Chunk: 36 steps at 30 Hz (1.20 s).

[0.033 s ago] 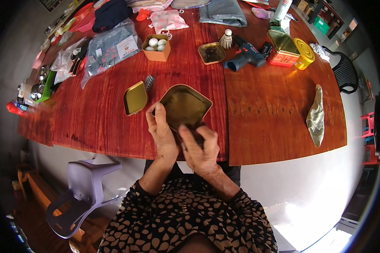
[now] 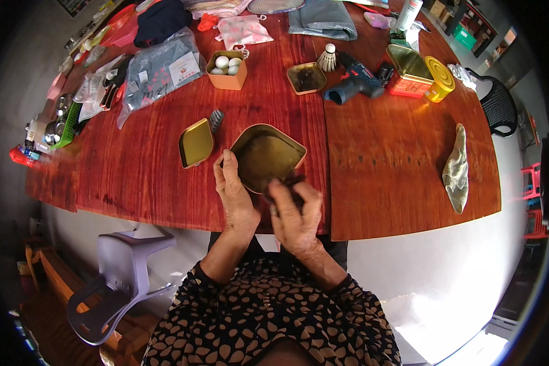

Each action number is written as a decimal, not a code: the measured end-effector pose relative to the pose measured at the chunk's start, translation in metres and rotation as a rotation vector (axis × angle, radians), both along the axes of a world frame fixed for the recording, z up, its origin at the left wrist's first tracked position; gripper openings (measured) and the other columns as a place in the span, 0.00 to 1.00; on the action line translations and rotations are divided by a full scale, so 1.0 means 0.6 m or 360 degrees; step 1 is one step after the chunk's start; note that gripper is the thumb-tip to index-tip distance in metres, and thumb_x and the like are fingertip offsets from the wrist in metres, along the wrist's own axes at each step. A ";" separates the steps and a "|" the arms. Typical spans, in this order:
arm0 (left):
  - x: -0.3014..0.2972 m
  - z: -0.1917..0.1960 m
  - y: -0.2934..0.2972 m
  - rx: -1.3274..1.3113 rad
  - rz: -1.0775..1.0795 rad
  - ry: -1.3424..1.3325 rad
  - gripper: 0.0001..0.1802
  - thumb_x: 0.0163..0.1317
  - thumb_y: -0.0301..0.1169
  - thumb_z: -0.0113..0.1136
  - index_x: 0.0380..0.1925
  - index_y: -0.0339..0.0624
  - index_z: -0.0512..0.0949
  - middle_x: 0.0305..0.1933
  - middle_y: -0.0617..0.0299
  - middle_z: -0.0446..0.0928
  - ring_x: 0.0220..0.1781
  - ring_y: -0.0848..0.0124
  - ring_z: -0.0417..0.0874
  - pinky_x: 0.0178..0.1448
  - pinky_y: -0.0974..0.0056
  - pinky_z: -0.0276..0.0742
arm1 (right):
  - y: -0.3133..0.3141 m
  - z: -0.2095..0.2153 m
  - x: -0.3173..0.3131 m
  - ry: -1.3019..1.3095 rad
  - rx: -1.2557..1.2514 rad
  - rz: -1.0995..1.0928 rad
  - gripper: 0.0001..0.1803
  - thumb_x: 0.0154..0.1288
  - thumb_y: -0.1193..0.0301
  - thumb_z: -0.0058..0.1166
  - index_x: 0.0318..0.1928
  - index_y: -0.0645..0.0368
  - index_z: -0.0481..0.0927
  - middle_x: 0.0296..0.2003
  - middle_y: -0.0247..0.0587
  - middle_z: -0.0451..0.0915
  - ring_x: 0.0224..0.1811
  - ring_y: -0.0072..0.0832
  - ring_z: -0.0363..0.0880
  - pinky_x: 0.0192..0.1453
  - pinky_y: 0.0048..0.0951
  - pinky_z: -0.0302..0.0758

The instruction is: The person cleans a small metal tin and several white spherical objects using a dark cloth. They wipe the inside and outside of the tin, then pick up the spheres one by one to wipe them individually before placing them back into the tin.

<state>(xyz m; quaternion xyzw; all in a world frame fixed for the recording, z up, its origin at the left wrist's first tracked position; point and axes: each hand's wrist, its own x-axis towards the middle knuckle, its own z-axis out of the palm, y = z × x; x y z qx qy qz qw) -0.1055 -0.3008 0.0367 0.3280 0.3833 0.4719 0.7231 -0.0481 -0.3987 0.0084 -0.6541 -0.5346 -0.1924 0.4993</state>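
Note:
Tilted at the front of the table is an open square tin (image 2: 265, 152) with a dull gold inside. My left hand (image 2: 235, 195) grips its left side, the thumb along the wall. At the tin's near right corner, my right hand (image 2: 296, 216) has its fingers bent round a dark brown wad (image 2: 296, 190), blurred and mostly hidden by the fingers. To the left lies a gold tin lid (image 2: 196, 144), its inside facing up, beside a small grey ridged piece (image 2: 216, 118).
Further back stand an orange tin of white balls (image 2: 226, 76), a shallow tin (image 2: 307, 78) with dark stuff, a shuttlecock (image 2: 327, 58), a power drill (image 2: 357, 82), a red tin (image 2: 409, 73) and a yellow tub (image 2: 439, 79). A pale cloth (image 2: 456, 169) lies at right.
My right hand has shifted slightly right along the tin's near corner, and more of the dark wad shows. The left hand keeps its grip.

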 end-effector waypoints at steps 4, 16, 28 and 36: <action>-0.002 -0.033 0.006 -0.0496 -0.0327 -0.0575 0.28 0.70 0.53 0.42 0.56 0.41 0.69 0.54 0.55 0.74 0.56 0.59 0.76 0.60 0.54 0.73 | -0.006 -0.015 0.015 0.0255 -0.0010 -0.0092 0.27 0.57 0.83 0.54 0.59 0.69 0.71 0.51 0.51 0.61 0.50 0.39 0.65 0.53 0.33 0.67; -0.018 -0.025 0.002 -0.0610 -0.0701 -0.0750 0.28 0.71 0.51 0.40 0.59 0.43 0.68 0.58 0.58 0.74 0.58 0.62 0.76 0.62 0.56 0.73 | 0.034 0.081 0.104 0.0443 -0.0030 0.0275 0.17 0.66 0.65 0.47 0.49 0.62 0.78 0.46 0.47 0.72 0.47 0.42 0.68 0.53 0.38 0.67; -0.032 -0.020 0.026 -0.0571 -0.0997 -0.0898 0.27 0.69 0.52 0.46 0.54 0.40 0.73 0.51 0.56 0.78 0.52 0.61 0.79 0.58 0.55 0.76 | -0.032 0.073 0.078 0.0536 -0.0141 0.0804 0.20 0.67 0.65 0.47 0.54 0.63 0.76 0.56 0.46 0.72 0.60 0.44 0.65 0.64 0.43 0.60; -0.030 -0.010 0.009 -0.0788 -0.0998 -0.0800 0.26 0.69 0.52 0.46 0.53 0.44 0.74 0.51 0.57 0.78 0.52 0.61 0.79 0.58 0.56 0.76 | 0.004 0.089 0.114 0.0621 -0.0035 0.0902 0.18 0.66 0.66 0.47 0.50 0.64 0.77 0.51 0.45 0.75 0.53 0.44 0.69 0.61 0.43 0.63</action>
